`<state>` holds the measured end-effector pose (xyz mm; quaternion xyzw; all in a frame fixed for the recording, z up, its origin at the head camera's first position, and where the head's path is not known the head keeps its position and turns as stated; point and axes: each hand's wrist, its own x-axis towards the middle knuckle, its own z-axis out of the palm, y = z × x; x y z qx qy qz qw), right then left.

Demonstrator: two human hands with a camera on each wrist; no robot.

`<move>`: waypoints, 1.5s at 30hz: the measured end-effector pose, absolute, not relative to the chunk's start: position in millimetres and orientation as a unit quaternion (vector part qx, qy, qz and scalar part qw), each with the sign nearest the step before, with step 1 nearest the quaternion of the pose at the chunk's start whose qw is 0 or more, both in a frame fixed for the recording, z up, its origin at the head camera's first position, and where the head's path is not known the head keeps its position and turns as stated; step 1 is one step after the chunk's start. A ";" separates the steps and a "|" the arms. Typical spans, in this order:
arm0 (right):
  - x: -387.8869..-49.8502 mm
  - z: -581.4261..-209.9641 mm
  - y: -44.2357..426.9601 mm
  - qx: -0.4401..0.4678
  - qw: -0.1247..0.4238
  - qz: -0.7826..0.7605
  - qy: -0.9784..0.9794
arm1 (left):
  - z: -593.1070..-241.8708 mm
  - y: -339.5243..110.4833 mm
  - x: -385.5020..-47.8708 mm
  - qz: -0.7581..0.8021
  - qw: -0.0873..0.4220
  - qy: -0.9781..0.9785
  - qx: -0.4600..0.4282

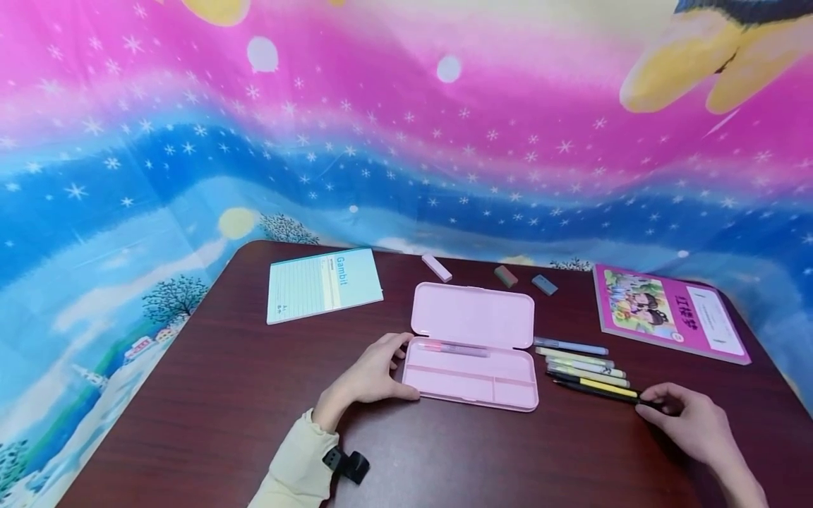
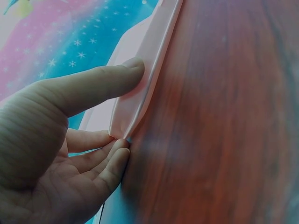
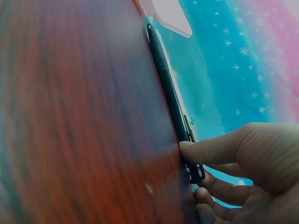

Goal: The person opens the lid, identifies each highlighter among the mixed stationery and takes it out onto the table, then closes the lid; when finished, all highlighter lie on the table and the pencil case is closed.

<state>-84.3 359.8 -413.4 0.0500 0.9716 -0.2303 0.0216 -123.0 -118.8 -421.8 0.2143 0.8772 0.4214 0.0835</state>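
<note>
An open pink pencil case (image 1: 473,315) lies mid-table, its lid folded back and a translucent pen with a pinkish-red end (image 1: 454,348) in its long rear compartment. My left hand (image 1: 371,370) grips the left end of the case; its thumb (image 2: 112,81) lies along the front wall and the other fingers curl at the corner. To the right of the case, my right hand (image 1: 695,423) pinches the clip end of a black pen (image 3: 169,91) between thumb and fingers. That pen is nearest me in a row of several pens (image 1: 581,363).
Behind the case lie a pale pink stick-shaped block (image 1: 436,267), a red-green eraser (image 1: 506,276) and a blue-grey eraser (image 1: 544,284). A light-blue notebook (image 1: 324,286) sits at back left, a pink picture-covered book (image 1: 670,314) at back right. A printed cloth (image 1: 381,162) hangs behind the table.
</note>
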 end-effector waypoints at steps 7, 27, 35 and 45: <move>-81.7 -413.8 361.0 0.053 0.001 -0.228 0.972 | -422.9 -118.4 -123.6 0.423 0.082 0.876 0.218; -98.1 -367.8 285.3 -0.048 -0.072 -0.400 0.913 | -424.9 -121.3 -123.0 0.422 0.078 0.877 0.217; -117.2 -380.2 237.2 -0.097 -0.037 -0.457 0.883 | -423.1 -119.4 -124.7 0.420 0.074 0.876 0.225; -130.4 -391.5 187.6 -0.140 0.017 -0.489 0.861 | -422.5 -119.6 -123.5 0.420 0.076 0.876 0.223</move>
